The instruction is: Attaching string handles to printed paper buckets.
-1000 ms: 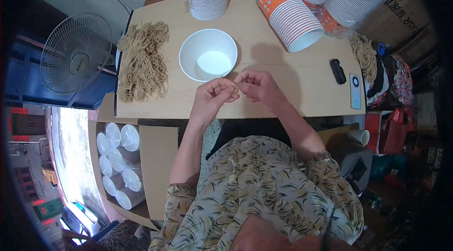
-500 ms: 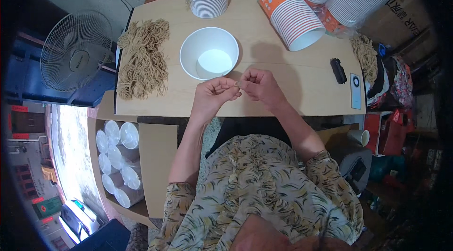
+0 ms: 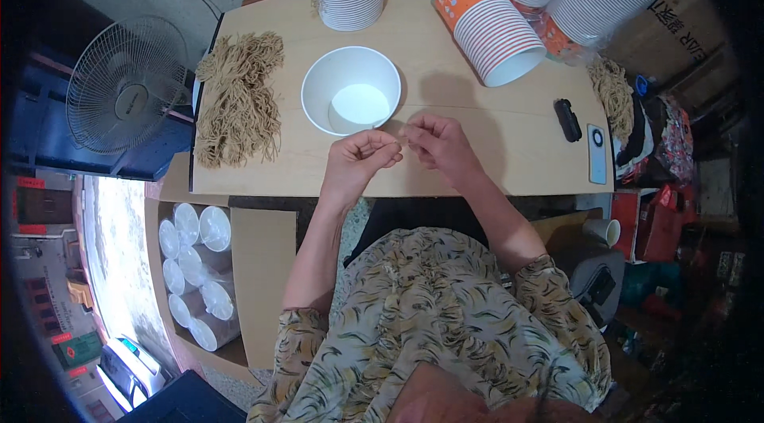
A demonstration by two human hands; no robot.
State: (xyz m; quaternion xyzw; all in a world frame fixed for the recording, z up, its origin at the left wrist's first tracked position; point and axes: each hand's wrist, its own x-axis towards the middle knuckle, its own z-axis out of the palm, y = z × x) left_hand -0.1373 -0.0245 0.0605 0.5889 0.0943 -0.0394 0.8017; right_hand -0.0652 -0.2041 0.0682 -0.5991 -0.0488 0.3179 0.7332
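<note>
A: Where are the bare hands on my feed?

B: I have the left hand (image 3: pixel 358 163) and the right hand (image 3: pixel 441 149) close together above the near part of the pale wood-grain counter (image 3: pixel 529 156); on each, the thumb and forefinger are pressed together at the tips; I cannot tell whether they pinch anything thin.

A: And the deep, round, white tub (image 3: pixel 351 89)?

B: I see it upright on the counter, mouth up, just beyond the fingers; the heap of tan, crinkled strands (image 3: pixel 239 101) lies to its left, well apart from the hands.

A: Anything to its right?

B: I make out a stack of nested orange-and-white tubs (image 3: pixel 492 31) lying on its side, open end toward us; farther right, a small black object (image 3: pixel 567 120) lies beside a slim white device (image 3: pixel 597 155).
</note>
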